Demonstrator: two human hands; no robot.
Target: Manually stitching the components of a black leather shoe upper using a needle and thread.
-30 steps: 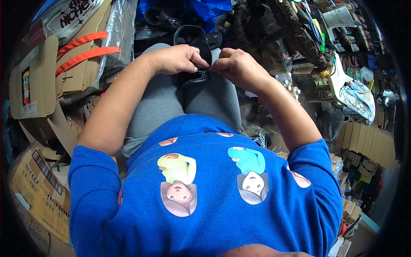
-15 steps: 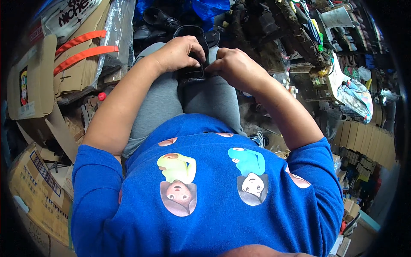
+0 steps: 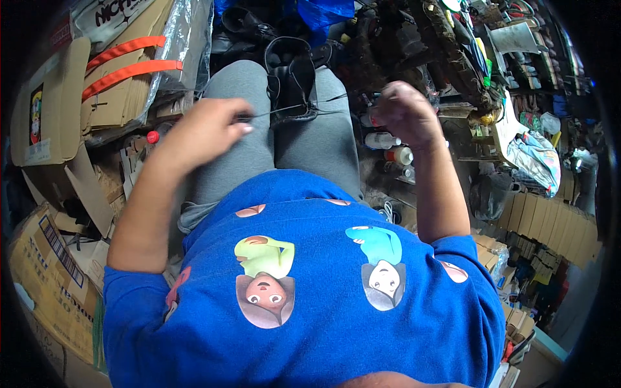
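Observation:
A black shoe (image 3: 301,81) is wedged between my knees, its opening toward the far side. A thin dark thread (image 3: 260,116) runs out from it to both sides. On the left, my left hand (image 3: 210,129) hovers over my thigh, slightly blurred, with thumb and fingers pinched at the thread's end. My right hand (image 3: 409,115) is raised to the right of my knee, curled into a fist and smeared by motion. The thread's right part (image 3: 336,100) stretches toward that fist, though its far end is too fine to follow.
Several black shoes (image 3: 242,29) lie beyond my knees beside a blue plastic bag (image 3: 320,16). Flattened cardboard (image 3: 123,97) with orange straps stands at the left. Bottles (image 3: 381,140) are on the right below my fist, near a cluttered shelf (image 3: 511,129).
Both hands have left the shoe and moved apart, the left toward the left and nearer me, the right outward. The thread now shows stretched between them, and more of the shoe is visible.

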